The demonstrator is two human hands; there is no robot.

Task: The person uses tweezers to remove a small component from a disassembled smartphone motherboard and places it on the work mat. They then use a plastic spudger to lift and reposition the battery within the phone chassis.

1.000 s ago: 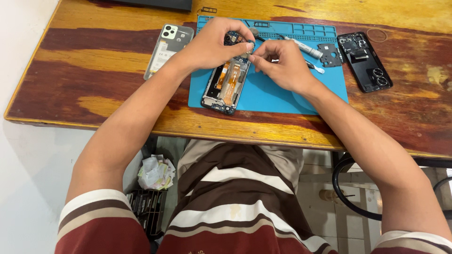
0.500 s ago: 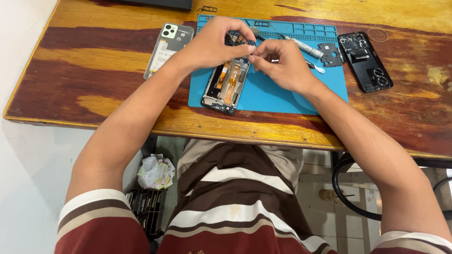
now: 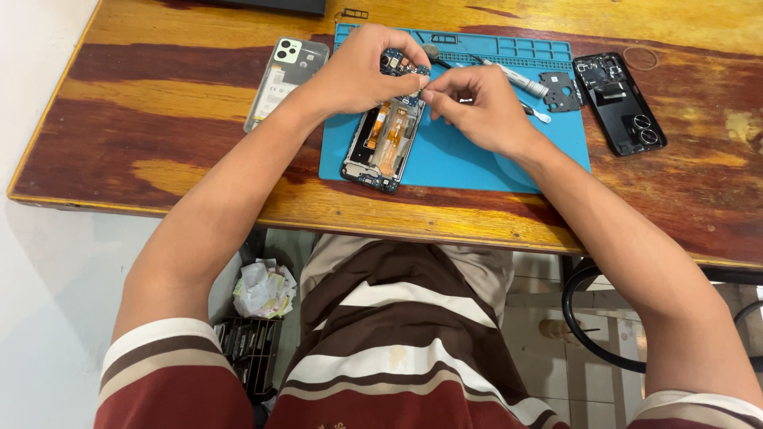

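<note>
Wooden bench (image 3: 159,103) is carrying a blue mat (image 3: 477,159); left hand (image 3: 362,71) is steadying the opened phone (image 3: 385,139) by its top edge, right hand (image 3: 477,107) fingers pinching something tiny there; light, stiff, fragile, best held by the frame.

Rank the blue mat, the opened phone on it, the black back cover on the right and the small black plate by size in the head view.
1. blue mat
2. opened phone and black back cover: look alike, hands hide part of the phone
3. small black plate
</note>
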